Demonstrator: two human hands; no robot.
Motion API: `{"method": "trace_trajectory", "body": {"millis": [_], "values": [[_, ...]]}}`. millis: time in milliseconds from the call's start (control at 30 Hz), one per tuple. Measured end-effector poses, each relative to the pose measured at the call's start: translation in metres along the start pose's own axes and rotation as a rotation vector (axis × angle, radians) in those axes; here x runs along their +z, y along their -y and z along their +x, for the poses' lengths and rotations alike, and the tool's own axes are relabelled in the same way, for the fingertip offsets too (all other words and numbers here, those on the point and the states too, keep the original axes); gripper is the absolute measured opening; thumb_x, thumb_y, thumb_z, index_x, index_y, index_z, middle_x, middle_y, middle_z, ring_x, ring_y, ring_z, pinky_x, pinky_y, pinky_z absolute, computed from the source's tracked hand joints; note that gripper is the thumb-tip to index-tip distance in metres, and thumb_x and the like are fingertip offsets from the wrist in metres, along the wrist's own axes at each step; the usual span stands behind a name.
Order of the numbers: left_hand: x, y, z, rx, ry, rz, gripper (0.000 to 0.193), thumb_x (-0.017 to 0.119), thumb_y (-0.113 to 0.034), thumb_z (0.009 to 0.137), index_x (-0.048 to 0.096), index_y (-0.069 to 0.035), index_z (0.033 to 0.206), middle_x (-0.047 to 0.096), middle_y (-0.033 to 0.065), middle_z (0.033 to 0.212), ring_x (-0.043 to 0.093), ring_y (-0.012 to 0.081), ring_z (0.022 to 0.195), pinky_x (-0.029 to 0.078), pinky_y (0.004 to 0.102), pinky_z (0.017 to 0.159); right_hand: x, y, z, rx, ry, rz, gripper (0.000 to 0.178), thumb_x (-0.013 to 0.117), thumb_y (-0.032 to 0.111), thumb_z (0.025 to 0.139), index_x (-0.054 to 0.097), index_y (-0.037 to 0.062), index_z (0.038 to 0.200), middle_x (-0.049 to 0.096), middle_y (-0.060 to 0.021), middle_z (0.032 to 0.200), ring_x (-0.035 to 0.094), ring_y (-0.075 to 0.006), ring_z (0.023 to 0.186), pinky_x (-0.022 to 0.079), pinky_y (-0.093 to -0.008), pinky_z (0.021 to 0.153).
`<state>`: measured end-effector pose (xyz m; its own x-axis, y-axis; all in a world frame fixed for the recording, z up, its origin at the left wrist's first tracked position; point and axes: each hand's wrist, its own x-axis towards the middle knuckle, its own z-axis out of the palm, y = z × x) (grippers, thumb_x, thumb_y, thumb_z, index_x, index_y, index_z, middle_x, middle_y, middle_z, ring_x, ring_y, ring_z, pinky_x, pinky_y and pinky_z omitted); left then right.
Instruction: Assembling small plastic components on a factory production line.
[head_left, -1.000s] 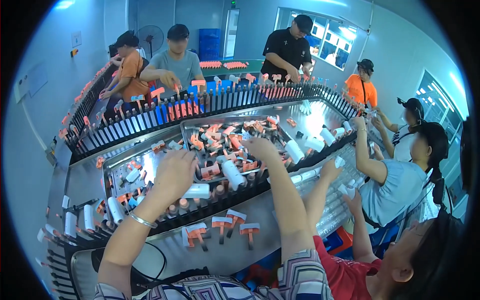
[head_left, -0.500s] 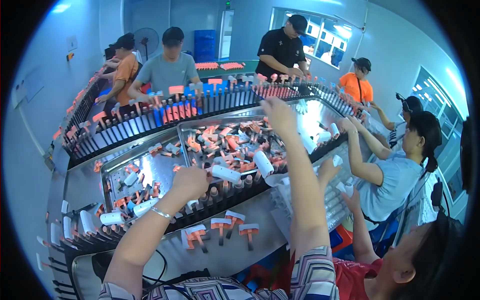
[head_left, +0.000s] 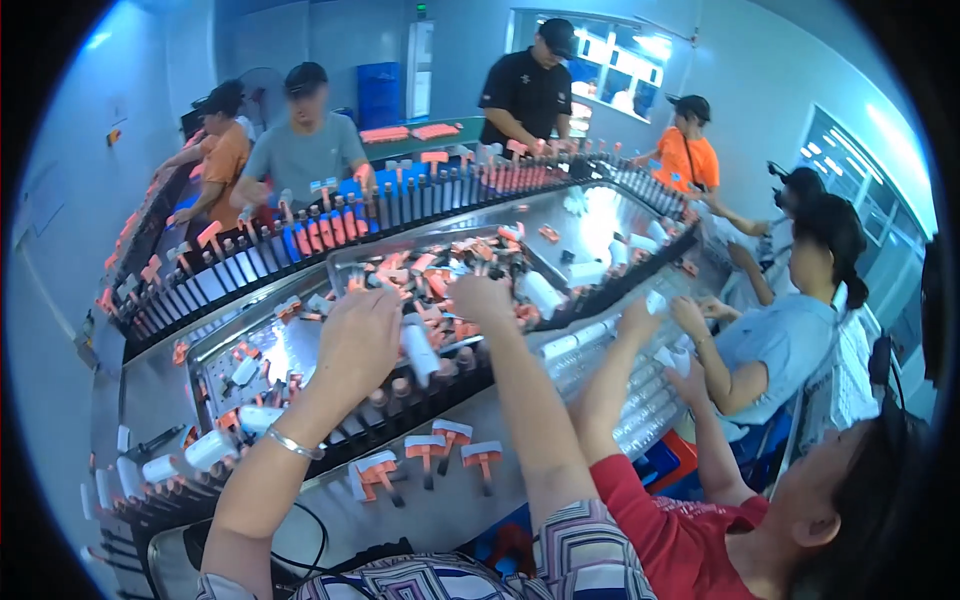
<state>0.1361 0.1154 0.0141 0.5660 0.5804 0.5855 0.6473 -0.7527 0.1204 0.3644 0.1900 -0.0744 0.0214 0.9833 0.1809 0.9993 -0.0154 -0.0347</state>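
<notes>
Both hands have shifted since the earlier frame: the right hand has drawn back from its far reach to the near part of the tray, and the left hand has risen from the rack to the tray's near edge. A white tube stands tilted just beside the left hand; the fingers curl about its top and appear to hold it, though the grip is partly hidden. The right hand rests palm-down on the pile of orange caps; whether its fingers are closed on one cannot be told. Judged step: picking parts, a tube in one hand and a cap sought with the other. Bringing the two together would call for a firm hold on a single cap. More white tubes lie along the rack at the left. Orange T-shaped pieces stand on the tabletop nearest the person. A neighbour's arm in a red sleeve reaches in close on the right and crowds that side.
</notes>
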Motion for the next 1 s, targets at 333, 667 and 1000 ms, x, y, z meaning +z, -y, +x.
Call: {"method": "trace_trajectory", "body": {"millis": [333, 667, 1000], "values": [[0.064, 0.0, -0.005, -0.26, 0.547, 0.157, 0.026, 0.051, -0.024, 0.087, 0.069, -0.005, 0.089, 0.066, 0.0208, 0.086, 0.065, 0.036, 0.081, 0.051, 0.0462, 0.071, -0.011, 0.069, -0.034, -0.023, -0.155, 0.235, 0.019, 0.052, 0.016, 0.081, 0.064, 0.0061, 0.092, 0.069, -0.0154, 0.085, 0.068, -0.0296, 0.078, 0.052, -0.046, 0.063], [-0.015, 0.039, -0.083, -0.356, 0.591, 0.242, 0.023, 0.056, -0.026, 0.085, 0.068, -0.009, 0.094, 0.066, 0.0136, 0.086, 0.065, 0.0315, 0.078, 0.052, 0.0415, 0.069, -0.019, 0.18, -0.065, -0.222, -0.102, 0.4, 0.027, 0.057, 0.029, 0.083, 0.061, 0.0053, 0.094, 0.067, -0.0153, 0.085, 0.066, -0.0336, 0.081, 0.05, -0.0451, 0.069], [-0.073, 0.092, -0.143, -0.474, 0.474, 0.195, 0.026, 0.054, -0.028, 0.088, 0.066, -0.006, 0.092, 0.065, 0.0158, 0.087, 0.064, 0.0325, 0.084, 0.05, 0.0432, 0.074, -0.123, 0.129, -0.037, -0.161, -0.62, 0.394, 0.033, 0.051, 0.039, 0.088, 0.062, 0.009, 0.092, 0.063, -0.0116, 0.085, 0.063, -0.0274, 0.084, 0.045, -0.0471, 0.071]]}}
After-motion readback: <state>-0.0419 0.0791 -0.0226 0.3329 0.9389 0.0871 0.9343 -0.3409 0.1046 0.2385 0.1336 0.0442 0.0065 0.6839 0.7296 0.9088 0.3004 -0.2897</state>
